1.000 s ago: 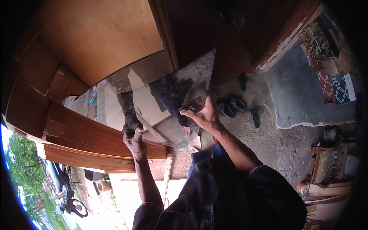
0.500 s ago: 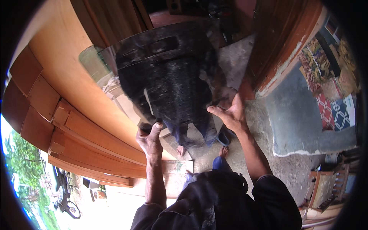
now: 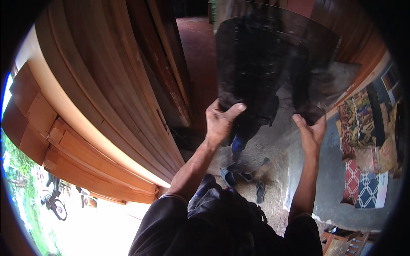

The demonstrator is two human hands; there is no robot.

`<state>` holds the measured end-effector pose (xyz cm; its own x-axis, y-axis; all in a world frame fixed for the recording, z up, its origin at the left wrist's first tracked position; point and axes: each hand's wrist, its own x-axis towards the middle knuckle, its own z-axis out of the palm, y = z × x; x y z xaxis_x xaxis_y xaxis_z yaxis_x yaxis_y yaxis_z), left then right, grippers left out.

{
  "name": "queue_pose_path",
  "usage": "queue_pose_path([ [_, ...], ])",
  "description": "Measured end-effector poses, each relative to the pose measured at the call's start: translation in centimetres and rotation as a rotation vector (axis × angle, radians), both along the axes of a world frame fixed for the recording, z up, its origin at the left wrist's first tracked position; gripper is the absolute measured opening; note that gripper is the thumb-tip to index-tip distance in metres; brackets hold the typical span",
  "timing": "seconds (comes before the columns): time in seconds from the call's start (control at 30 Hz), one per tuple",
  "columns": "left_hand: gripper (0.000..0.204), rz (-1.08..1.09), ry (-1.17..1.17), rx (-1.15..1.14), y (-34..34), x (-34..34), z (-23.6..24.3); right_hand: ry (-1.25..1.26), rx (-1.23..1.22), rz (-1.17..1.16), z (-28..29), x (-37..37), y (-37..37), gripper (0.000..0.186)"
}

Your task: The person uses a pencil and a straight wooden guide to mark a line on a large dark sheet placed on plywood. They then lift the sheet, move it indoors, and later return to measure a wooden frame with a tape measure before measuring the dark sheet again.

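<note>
Wooden doorway, hands (image 3: pixel 220 121) gripping glass pane (image 3: pixel 273 64)

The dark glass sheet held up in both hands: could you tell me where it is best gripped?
Probably by its two side edges near the lower corners, one hand from each side, as the left hand and right hand do now. The glass sheet is wide, thin and upright, so it offers nothing else to grip.

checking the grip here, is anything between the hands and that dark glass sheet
Nothing visible does. The left hand and the right hand each grip the lower edge of the dark tinted glass sheet directly, bare skin on glass.
</note>
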<state>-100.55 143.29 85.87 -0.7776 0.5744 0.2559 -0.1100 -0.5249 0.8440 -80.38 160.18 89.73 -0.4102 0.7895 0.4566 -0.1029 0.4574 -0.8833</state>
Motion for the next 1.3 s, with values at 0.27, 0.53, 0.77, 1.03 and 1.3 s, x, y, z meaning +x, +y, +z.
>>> queue_pose_path([
  [0.27,0.019,-0.196,-0.057,0.150,16.7,-5.9,-0.5,-0.073,0.182,-0.206,2.5,-3.7,12.9,0.064],
  [0.53,0.022,-0.225,-0.036,0.116,34.3,-19.4,-2.2,-0.129,0.109,-0.257,2.1,-16.0,27.7,0.062],
  [0.77,0.031,-0.127,0.184,-0.156,44.8,-32.2,1.4,-0.103,0.182,-0.230,3.5,-28.0,40.0,0.044],
  [1.03,0.022,0.050,0.152,-0.027,56.4,-48.8,4.1,-0.095,0.162,-0.207,5.1,-46.2,52.6,0.055],
  [1.3,0.039,0.344,0.146,-0.127,62.9,-70.0,5.4,-0.033,0.220,0.027,7.2,-71.1,64.2,0.059],
])
